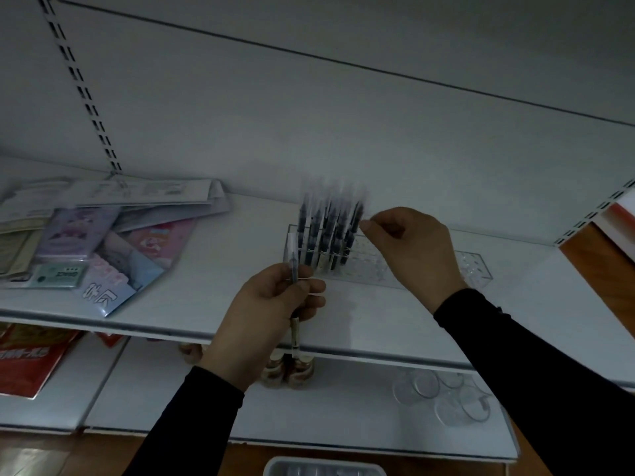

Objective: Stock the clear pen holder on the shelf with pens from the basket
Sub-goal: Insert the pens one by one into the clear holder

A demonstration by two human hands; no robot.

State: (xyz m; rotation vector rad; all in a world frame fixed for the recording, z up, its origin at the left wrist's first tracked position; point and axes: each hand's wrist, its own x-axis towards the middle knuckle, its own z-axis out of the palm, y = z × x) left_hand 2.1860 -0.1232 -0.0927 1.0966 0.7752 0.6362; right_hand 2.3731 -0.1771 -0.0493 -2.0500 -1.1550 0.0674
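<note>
Head view, left hand (271, 304) gripped one upright pen (293, 266), right hand (409, 249) pinched a dark pen (354, 225) standing in the clear plastic pen holder (474, 269) on the white shelf (206, 304), basket (323, 467) rim below.

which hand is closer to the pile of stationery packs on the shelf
Left. The left hand, gripping a pen, is just right of the stationery packs. The right hand is further right, at the upright pens in the clear holder.

2 bare hands — left hand (271, 310), right hand (415, 249) — black sleeves (536, 355).
</note>
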